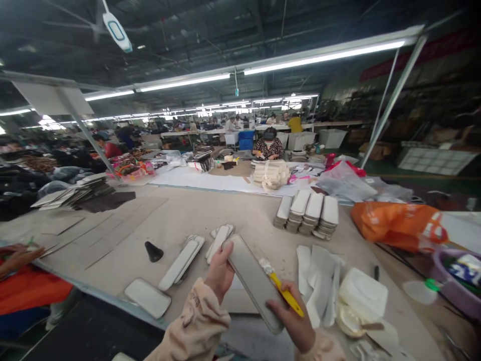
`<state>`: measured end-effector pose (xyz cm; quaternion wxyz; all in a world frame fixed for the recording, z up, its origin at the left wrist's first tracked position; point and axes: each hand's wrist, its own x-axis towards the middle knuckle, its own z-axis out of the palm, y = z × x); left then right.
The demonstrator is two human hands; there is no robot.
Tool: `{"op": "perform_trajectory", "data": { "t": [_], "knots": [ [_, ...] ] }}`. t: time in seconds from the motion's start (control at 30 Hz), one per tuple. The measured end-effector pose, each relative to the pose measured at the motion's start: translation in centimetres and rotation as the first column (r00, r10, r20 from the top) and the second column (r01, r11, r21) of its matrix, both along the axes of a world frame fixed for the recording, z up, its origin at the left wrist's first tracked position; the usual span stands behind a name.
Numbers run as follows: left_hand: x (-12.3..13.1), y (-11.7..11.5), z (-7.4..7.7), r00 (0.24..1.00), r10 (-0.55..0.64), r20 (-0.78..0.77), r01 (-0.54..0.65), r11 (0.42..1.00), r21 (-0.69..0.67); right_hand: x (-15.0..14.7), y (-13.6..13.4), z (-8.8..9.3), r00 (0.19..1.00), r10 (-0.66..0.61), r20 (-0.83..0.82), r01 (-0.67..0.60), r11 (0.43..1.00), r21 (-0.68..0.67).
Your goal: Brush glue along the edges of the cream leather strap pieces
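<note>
My left hand (221,269) is closed on the upper end of a long grey panel with rounded corners (252,278), held tilted over the table. My right hand (295,316) grips a yellow-handled brush (284,291), its whitish bristles pointing up and away. The right fingers also touch the panel's lower end. To the left lie a stack of similar panels (182,263), a smaller stack (219,243) and a single panel (148,297). Right of my hands are grey-white sheet pieces (317,281) and a whitish plastic container (363,295).
Several neat panel stacks (306,213) stand behind my right hand. A black cone (153,251) sits at left. Beyond the right side are an orange bag (398,225) and a purple basin (456,273). A co-worker (268,145) sits opposite; another person's hand (18,259) shows at far left.
</note>
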<state>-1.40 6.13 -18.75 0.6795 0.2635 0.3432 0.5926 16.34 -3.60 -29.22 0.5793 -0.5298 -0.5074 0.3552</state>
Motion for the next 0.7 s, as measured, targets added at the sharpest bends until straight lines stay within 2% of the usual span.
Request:
{"op": "perform_trajectory", "data": {
  "t": [0.1,0.23,0.43,0.53,0.7],
  "knots": [
    [2.1,-1.8,-1.8,0.996,-0.09,0.009,0.091,0.994,-0.054,1.2,-1.3,0.5,0.999,-0.019,0.034,0.019,1.0,-0.003],
    [3.8,-3.5,-3.7,0.997,-0.059,0.059,0.065,0.992,-0.107,2.6,-3.2,0.9,0.999,-0.01,0.039,0.01,1.0,0.014],
    [4.3,-4.7,-4.2,0.993,-0.012,0.119,0.025,0.994,-0.106,3.7,-6.1,0.9,0.983,-0.046,-0.18,0.028,0.995,-0.098],
    [4.8,-5.3,-4.4,0.99,0.004,0.141,0.012,0.993,-0.116,4.5,-6.9,0.8,0.989,-0.038,-0.142,0.017,0.989,-0.146],
    [5.6,-6.7,-5.3,0.988,-0.006,0.153,0.026,0.991,-0.131,5.5,-7.6,0.9,0.999,-0.018,-0.042,0.013,0.992,-0.124]
  ]
}}
